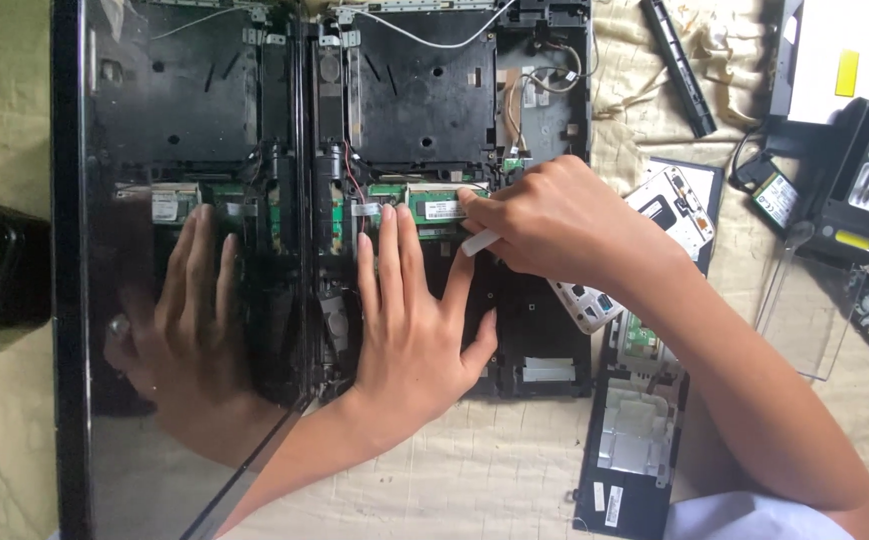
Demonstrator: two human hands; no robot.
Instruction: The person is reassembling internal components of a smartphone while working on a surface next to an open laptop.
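Now we press our left hand [417,325] flat, fingers spread, on the open black plastic laptop base [540,345]. Our right hand [545,225] pinches a thin white plastic stick [479,243] beside the small green circuit card [442,208]. We think the card is being pried up, so a slow, gentle lift comes next.

Laptop chassis [545,120]: matt black plastic. Screen panel [155,400]: glossy, mirror-like. Circuit board [435,205]: green, semi-gloss. Cloth [495,470] underneath: beige, quilted, matt. Loose cover [635,440]: dull grey metal lining.

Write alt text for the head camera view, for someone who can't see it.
Two bare hands work inside an opened laptop base: the left hand lies flat on it, the right hand presses a small white tool near a green circuit board. Loose parts lie on cloth.
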